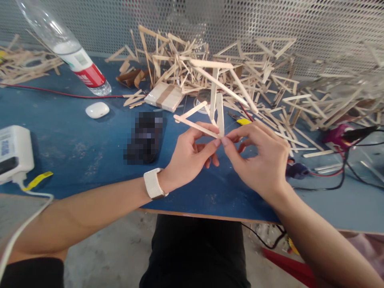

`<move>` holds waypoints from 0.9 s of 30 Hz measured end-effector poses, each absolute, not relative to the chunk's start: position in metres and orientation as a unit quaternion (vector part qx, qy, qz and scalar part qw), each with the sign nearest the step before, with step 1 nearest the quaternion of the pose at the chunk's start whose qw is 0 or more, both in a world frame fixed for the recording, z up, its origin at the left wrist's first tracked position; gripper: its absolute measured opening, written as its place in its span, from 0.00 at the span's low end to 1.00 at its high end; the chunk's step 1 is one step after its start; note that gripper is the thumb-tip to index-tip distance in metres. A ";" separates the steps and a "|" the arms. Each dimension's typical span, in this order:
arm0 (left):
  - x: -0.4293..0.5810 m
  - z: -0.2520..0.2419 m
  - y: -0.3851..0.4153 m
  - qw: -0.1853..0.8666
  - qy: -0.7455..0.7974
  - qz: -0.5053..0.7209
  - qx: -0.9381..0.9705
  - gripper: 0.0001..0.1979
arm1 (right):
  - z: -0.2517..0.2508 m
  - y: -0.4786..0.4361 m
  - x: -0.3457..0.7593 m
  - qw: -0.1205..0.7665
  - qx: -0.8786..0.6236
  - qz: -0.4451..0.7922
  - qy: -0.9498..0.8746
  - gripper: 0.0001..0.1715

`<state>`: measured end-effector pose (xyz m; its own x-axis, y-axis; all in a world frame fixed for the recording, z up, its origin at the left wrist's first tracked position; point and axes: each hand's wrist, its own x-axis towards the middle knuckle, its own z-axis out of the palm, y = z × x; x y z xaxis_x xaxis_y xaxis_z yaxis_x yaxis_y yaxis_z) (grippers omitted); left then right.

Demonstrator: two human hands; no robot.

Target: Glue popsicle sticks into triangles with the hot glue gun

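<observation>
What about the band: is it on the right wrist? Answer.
No, the band is on the left wrist; the right wrist is bare.

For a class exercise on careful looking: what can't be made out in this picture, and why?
All in the head view:
1. Stick frame: its lower end is partly covered by the left hand and right hand.
2. Dark object: pixelated, details lost.
3. Bottle: top cut off by the upper edge.
4. White device: cut off by the left edge.
5. Bottle label: print too small and blurred.
</observation>
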<state>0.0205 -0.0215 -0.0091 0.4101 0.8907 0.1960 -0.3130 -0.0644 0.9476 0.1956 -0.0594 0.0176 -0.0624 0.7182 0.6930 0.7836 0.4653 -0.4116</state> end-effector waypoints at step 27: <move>0.020 -0.012 -0.024 0.564 0.256 0.488 0.615 0.16 | 0.018 -0.061 0.198 0.433 -0.533 0.016 -0.727 0.05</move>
<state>0.0199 -0.0244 -0.0116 0.3931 0.8652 0.3113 -0.2360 -0.2323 0.9436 0.1981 -0.0610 0.0183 -0.0581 0.7882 0.6126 0.7607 0.4323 -0.4841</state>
